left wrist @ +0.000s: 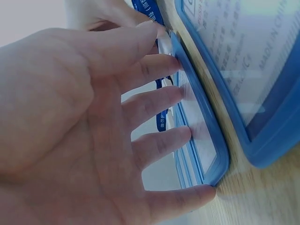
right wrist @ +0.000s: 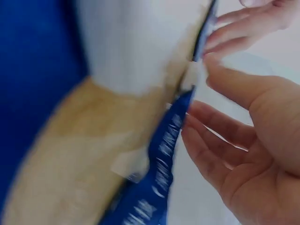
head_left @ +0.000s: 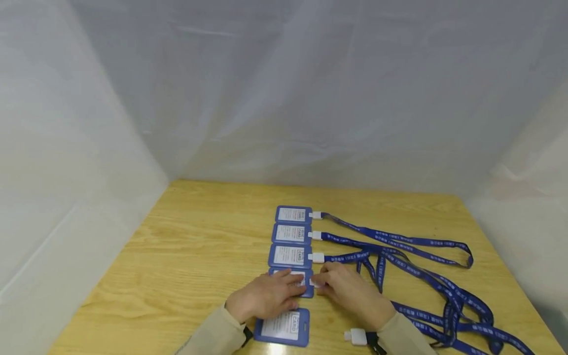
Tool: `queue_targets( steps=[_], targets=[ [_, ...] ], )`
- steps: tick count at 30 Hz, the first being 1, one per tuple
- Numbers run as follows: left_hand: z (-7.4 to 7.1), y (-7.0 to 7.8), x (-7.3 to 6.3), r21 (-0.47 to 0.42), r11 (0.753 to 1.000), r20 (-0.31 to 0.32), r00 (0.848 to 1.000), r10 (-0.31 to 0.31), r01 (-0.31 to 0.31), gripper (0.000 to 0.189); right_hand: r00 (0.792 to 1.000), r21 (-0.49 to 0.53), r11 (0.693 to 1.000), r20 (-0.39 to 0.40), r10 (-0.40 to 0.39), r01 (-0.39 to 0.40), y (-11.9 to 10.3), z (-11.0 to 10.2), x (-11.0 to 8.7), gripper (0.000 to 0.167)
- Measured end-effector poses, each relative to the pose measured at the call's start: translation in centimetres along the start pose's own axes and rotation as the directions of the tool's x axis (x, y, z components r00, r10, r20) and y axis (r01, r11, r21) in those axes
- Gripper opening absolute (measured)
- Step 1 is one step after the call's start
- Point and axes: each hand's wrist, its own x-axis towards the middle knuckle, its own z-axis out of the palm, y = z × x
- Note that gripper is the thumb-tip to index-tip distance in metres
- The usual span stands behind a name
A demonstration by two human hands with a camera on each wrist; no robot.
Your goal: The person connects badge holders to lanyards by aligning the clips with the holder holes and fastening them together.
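Observation:
My left hand (head_left: 266,295) rests spread, its fingers straight, on a blue badge holder (head_left: 308,292), fourth from the back of a column. In the left wrist view the fingertips touch this holder's face (left wrist: 202,136). At the holder's right end, my right hand (head_left: 348,291) pinches the white clip (right wrist: 189,77) of a blue printed lanyard (right wrist: 161,173). The clip lies against the holder's end; the join is partly hidden by the fingers. Nearer me lies another badge holder (head_left: 284,326) with a bare slot and no lanyard on it.
Three badge holders (head_left: 290,234) with white clips and lanyards lie in the column behind my hands. Tangled blue lanyards (head_left: 452,305) spread over the table's right side. A loose white clip (head_left: 356,337) lies near my right wrist. White sheeting (head_left: 284,98) surrounds the wooden table (head_left: 177,246).

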Motion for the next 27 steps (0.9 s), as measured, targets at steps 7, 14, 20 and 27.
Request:
queue_targets(
  steps=[7, 14, 20, 27],
  targets=[
    [-0.1, 0.1, 0.0, 0.007, 1.000, 0.000, 1.000, -0.016, 0.016, 0.046, 0.998, -0.011, 0.999, -0.036, 0.046, -0.046, -0.8, -3.2, -1.5, 0.037],
    [0.1, 0.4, 0.0, 0.034, 0.999, -0.081, 0.997, -0.006, 0.009, 0.047, 0.994, -0.073, 0.997, -0.107, -0.039, 0.032, -0.6, -5.0, -2.8, 0.032],
    [-0.4, 0.8, -0.9, 0.053, 0.998, -0.146, 0.989, -0.005, 0.013, 0.046, 0.999, -0.014, 0.999, -0.005, 0.032, -0.032, -0.3, -5.4, -4.0, 0.031],
    [-0.6, 1.0, -2.3, 0.044, 0.999, -0.166, 0.986, 0.021, -0.014, 0.046, 0.967, 0.100, 0.985, 0.228, 0.112, -0.137, -0.1, -4.5, -4.9, 0.044]
  ],
)
